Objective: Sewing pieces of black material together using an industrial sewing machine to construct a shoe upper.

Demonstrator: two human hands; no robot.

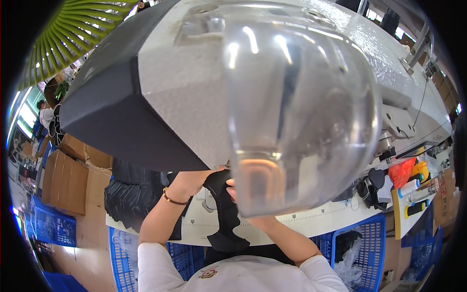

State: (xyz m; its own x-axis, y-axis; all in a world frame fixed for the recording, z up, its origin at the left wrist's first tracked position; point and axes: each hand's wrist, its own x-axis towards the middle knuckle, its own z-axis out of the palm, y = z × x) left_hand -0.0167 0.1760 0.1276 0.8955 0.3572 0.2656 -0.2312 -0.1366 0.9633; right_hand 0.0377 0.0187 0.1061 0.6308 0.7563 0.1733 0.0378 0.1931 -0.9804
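Observation:
A black, curved piece of fabric (224, 209) hangs from under the sewing machine (182, 92) down over the table's near edge. My left hand (193, 182), with a beaded bracelet at the wrist, reaches to the upper left of the piece. The machine head hides its fingers. My right hand (231, 190) shows only fingertips, closed at the right edge of the black fabric piece. The rest of that hand lies behind the clear plastic guard (311, 121), blurred by its glare. The needle area is hidden from view.
A stack of black fabric pieces (127, 194) lies on the white table (292, 225) at left. Blue crates (373, 253) stand below on both sides. Cardboard boxes (64, 182) are farther left. Thread spools (416, 209) and a red plastic bag (403, 171) sit at right.

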